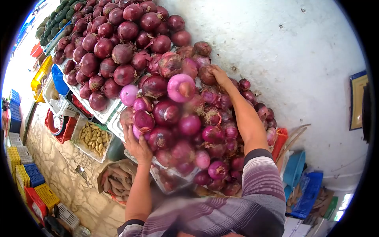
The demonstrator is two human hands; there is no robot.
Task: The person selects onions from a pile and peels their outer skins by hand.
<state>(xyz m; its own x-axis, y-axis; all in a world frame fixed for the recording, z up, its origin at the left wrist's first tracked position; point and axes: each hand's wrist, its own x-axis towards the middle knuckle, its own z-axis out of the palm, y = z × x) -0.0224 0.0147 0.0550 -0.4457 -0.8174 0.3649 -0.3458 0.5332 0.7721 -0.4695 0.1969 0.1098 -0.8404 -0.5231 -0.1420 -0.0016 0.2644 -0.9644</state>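
A large heap of red onions (164, 112) spreads before me, some with dry brown skin, others peeled to shiny purple. My right hand (221, 77) reaches to the far side of the heap by the wall, its fingers curled over a brownish red onion (207, 75). At the near left edge, my left hand (138, 147) rests with fingers stretched against the onions, beside a dark purple onion (143, 121). In the middle, a pale pink onion (181, 87) lies on top of the others. Some onions near the front look blurred.
A white wall (276, 51) rises behind the heap. To the left stand a crate of small yellowish tubers (94, 138), a sack of sweet potatoes (116, 181) and a red basket (67, 130). Blue crates (308, 195) are at the right, and green produce (59, 17) lies far left.
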